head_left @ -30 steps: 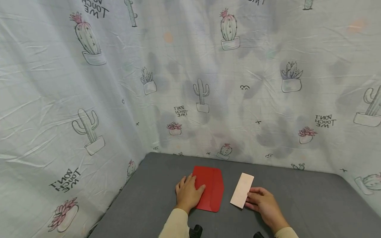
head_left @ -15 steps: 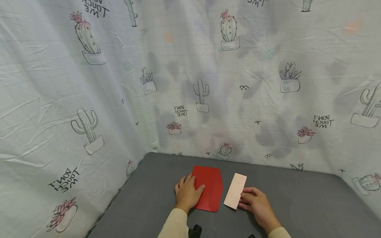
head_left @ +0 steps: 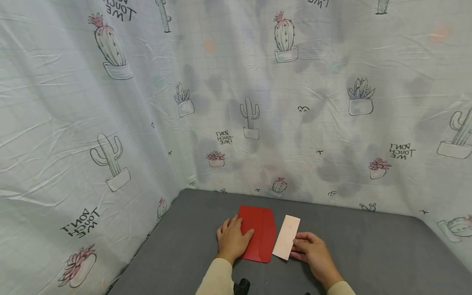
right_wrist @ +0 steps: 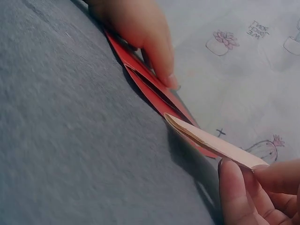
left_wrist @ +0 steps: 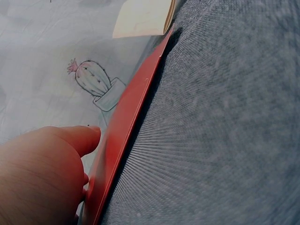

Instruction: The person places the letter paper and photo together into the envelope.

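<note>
A red envelope (head_left: 268, 233) lies on the table, its flap spread to the right. My left hand (head_left: 232, 239) rests on the envelope's left part, fingers extended and thumb out over the red paper. In the right wrist view the mouth of the envelope (right_wrist: 154, 91) gapes slightly. My right hand (head_left: 311, 252) pinches a folded sheet of pale peach paper (head_left: 287, 237) by its right edge, between thumb and fingers. The folded paper (right_wrist: 211, 143) shows its layered edge in the right wrist view, held tilted above the tabletop near the flap.
The grey cloth-covered table (head_left: 368, 250) extends on both sides of the hands. A pale curtain (head_left: 236, 82) printed with cacti hangs behind the table and along its left. A black strap piece (head_left: 241, 286) sits at my left wrist.
My right hand has moved left with the folded paper, bringing it from well apart to close by the envelope's flap. The left hand and envelope have stayed in place.
</note>
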Demonstrator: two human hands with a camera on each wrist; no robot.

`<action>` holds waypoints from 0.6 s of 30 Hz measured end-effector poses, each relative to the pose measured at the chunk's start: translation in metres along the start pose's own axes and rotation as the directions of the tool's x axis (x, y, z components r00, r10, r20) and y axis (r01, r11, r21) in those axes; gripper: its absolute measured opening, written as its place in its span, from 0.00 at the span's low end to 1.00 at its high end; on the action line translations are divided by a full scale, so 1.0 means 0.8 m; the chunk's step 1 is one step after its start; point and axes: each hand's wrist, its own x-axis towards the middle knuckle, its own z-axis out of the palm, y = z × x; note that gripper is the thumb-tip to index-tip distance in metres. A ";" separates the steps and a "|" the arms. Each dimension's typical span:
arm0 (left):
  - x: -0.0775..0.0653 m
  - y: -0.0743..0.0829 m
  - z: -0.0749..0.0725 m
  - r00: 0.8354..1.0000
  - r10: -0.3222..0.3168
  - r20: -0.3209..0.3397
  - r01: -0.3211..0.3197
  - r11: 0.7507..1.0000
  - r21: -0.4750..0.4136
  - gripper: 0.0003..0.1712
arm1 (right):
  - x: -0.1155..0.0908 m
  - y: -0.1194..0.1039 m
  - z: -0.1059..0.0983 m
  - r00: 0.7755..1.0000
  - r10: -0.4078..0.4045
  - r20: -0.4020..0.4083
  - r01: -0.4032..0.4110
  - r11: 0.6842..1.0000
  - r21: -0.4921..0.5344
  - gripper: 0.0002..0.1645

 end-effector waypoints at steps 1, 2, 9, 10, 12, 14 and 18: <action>0.000 0.000 0.000 1.000 -0.001 0.001 0.001 1.000 0.003 0.36 | 0.000 0.000 0.001 1.000 -0.002 0.011 0.002 1.000 -0.004 0.16; 0.000 0.000 0.000 1.000 -0.001 0.000 0.001 1.000 0.003 0.36 | 0.000 0.000 0.003 1.000 -0.003 0.020 0.003 1.000 -0.007 0.16; -0.001 0.001 0.000 1.000 0.002 0.001 -0.002 1.000 -0.008 0.36 | 0.000 -0.001 0.010 1.000 0.015 0.009 -0.014 1.000 -0.018 0.15; -0.001 0.001 0.000 1.000 0.002 0.001 -0.002 1.000 -0.007 0.36 | 0.000 -0.001 0.011 1.000 0.016 0.004 -0.016 1.000 -0.016 0.15; -0.001 0.001 -0.001 1.000 0.001 0.000 -0.001 1.000 -0.006 0.36 | 0.001 -0.001 0.012 1.000 0.017 0.002 -0.017 1.000 -0.011 0.14; -0.001 0.001 -0.001 1.000 -0.001 0.001 0.001 1.000 -0.002 0.36 | 0.001 0.000 0.013 1.000 0.017 0.007 -0.017 1.000 -0.008 0.14; -0.001 0.002 -0.001 1.000 -0.005 0.003 0.005 1.000 -0.004 0.36 | 0.001 0.001 0.017 0.999 0.016 0.035 -0.016 1.000 -0.007 0.15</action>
